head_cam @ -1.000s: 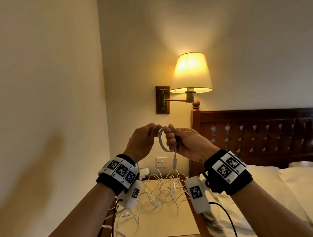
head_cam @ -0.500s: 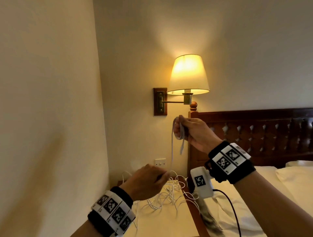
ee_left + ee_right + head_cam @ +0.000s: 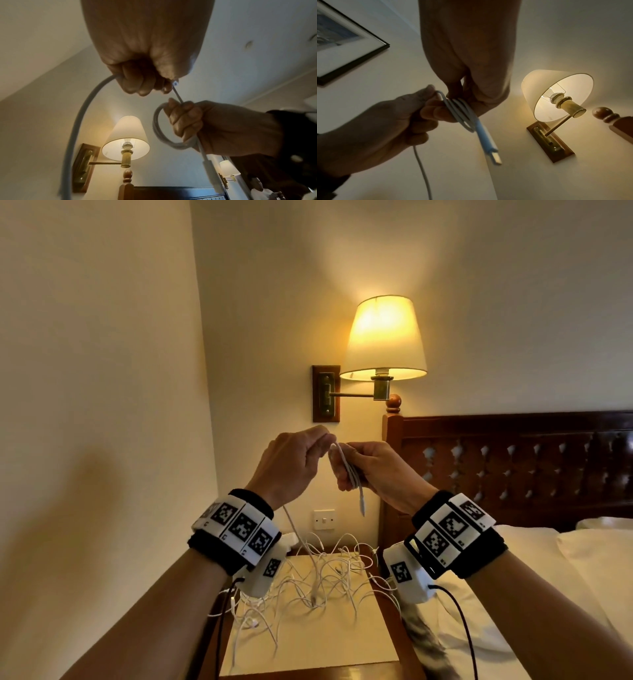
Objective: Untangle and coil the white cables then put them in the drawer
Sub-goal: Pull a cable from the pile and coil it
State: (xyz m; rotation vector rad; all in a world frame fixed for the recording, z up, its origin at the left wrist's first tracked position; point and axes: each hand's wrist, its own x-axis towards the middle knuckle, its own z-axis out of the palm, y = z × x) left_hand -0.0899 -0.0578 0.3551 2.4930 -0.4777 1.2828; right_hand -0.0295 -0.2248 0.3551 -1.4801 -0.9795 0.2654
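At chest height I hold a small coil of white cable [image 3: 346, 470]. My right hand [image 3: 356, 474] grips the coil [image 3: 460, 115], and its USB plug [image 3: 494, 157] hangs below. Close beside it on the left, my left hand [image 3: 315, 448] pinches the same cable [image 3: 82, 115] right at the coil. From my left hand the free length drops to a tangled pile of white cables [image 3: 322, 580] on the nightstand [image 3: 308, 642]. No drawer shows in any view.
A lit wall lamp [image 3: 383, 337] hangs just above and behind my hands. The dark wooden headboard [image 3: 513, 460] and the bed [image 3: 599, 570] lie to the right. A bare wall closes the left side, and a wall switch [image 3: 324, 519] sits behind the nightstand.
My left hand has come up from near the pile to the coil, bringing more cable with it. My right hand with the coil has dropped a little.
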